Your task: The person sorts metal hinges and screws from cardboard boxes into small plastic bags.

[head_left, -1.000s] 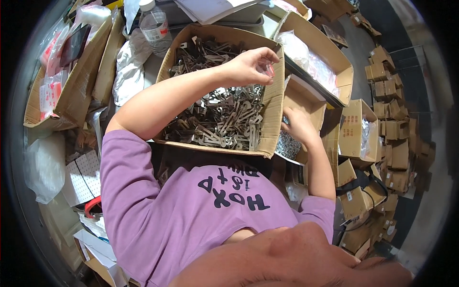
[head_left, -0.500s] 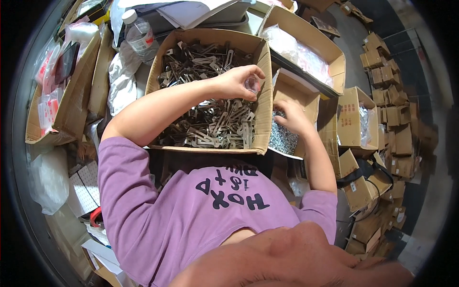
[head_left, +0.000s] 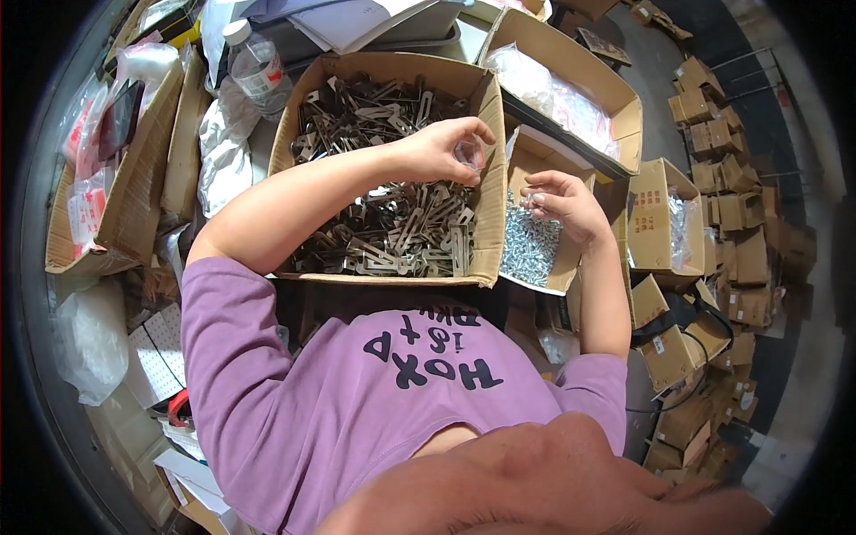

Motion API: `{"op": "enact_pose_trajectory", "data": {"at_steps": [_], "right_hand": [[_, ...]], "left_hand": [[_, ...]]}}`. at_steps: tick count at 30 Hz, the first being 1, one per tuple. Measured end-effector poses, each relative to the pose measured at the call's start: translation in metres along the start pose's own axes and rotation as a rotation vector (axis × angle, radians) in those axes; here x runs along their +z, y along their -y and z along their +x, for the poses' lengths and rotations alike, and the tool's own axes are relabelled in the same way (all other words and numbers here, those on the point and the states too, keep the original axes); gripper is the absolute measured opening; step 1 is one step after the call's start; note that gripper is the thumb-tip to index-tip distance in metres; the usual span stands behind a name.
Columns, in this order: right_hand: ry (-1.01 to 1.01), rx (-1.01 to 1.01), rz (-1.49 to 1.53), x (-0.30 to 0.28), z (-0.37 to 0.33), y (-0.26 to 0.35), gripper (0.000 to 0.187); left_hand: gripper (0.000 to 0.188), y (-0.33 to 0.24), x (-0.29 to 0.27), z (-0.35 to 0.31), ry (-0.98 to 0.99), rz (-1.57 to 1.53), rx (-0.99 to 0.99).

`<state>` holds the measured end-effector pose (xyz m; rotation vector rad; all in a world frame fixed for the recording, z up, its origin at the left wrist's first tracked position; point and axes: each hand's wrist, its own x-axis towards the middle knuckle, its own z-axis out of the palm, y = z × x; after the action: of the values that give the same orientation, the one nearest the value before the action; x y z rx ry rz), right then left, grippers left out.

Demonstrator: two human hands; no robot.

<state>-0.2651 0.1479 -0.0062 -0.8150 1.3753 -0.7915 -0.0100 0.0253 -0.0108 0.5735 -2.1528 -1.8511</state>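
My left hand is over the right part of a large cardboard box full of flat metal clips. Its fingers curl round a small clear plastic piece, perhaps a little bag or cup; its exact kind is hard to make out. To the right, my right hand hovers above a smaller box holding a heap of small silvery screws. Thumb and fingers are drawn together on what look like a few screws at the tips.
A clear bottle with a white cap stands at the big box's far left corner. Behind on the right is a long carton of clear bags. Another carton sits farther right. A tall carton with plastic packs is at left.
My right hand has lifted out of the screw heap, moving slightly up and right, with small pieces now at its fingertips. My left hand has hardly moved.
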Motion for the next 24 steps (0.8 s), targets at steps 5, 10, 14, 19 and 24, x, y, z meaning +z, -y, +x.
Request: {"op": "enact_pose_trajectory", "data": {"at_steps": [5,10,14,19,24], "right_hand": [[-0.206,-0.213,-0.364,0.005,0.005,0.006,0.022],[-0.169,-0.555,-0.032,0.040,0.011,0.031,0.012],[-0.073,-0.771,-0.120,0.086,0.019,0.051,0.016],[-0.064,-0.789,-0.238,0.090,0.039,0.061,0.016],[-0.431,-0.819,-0.756,0.042,0.101,0.102,0.018]], "left_hand": [[0.050,-0.003,0.001,-0.001,0.007,-0.035,0.026],[0.049,-0.002,0.005,0.001,0.026,-0.119,0.035],[0.048,-0.003,0.006,-0.001,0.005,-0.168,0.027],[0.046,-0.005,0.002,-0.003,-0.027,-0.350,0.041],[0.046,-0.006,-0.004,0.002,-0.046,-0.318,0.045]]}}
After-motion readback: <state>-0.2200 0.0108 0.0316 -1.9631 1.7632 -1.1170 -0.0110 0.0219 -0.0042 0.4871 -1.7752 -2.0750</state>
